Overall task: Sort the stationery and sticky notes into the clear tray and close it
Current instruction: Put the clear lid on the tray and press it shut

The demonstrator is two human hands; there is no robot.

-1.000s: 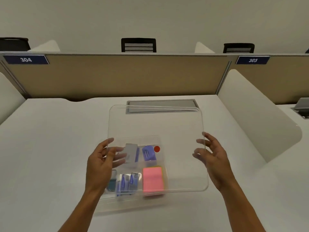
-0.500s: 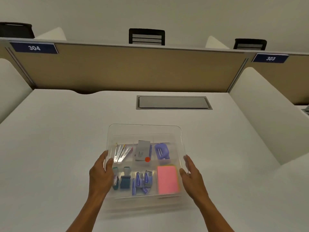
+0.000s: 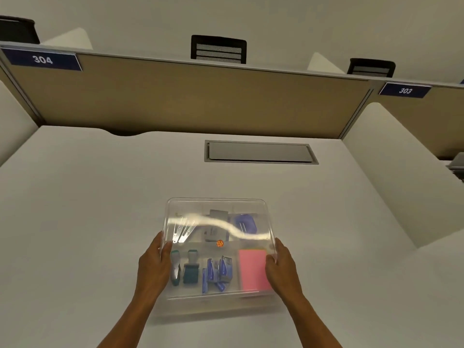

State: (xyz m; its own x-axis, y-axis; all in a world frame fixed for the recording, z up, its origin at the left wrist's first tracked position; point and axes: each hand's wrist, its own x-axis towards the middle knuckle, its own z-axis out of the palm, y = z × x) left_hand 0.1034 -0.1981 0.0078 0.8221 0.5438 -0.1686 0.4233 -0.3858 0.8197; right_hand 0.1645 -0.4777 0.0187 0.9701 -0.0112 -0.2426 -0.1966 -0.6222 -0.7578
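The clear tray (image 3: 218, 203) sits on the white desk with its clear lid (image 3: 251, 237) lying flat over it. Through the lid I see pink sticky notes (image 3: 252, 270) at front right, blue clips (image 3: 216, 272), two teal stamps (image 3: 184, 270), a grey box (image 3: 216, 227), a blue case (image 3: 244, 223) and metal blades (image 3: 183, 229). My left hand (image 3: 155, 267) holds the lid's left edge, thumb on top. My right hand (image 3: 281, 267) holds the right edge in the same way.
The white desk (image 3: 88, 222) has a grey cable hatch (image 3: 259, 151) behind the tray. A tan partition (image 3: 188, 96) closes the back, and white side dividers (image 3: 391, 172) stand at right and left.
The lid came down from a raised, tilted hold onto the tray. Both hands followed it down and now grip its side edges.
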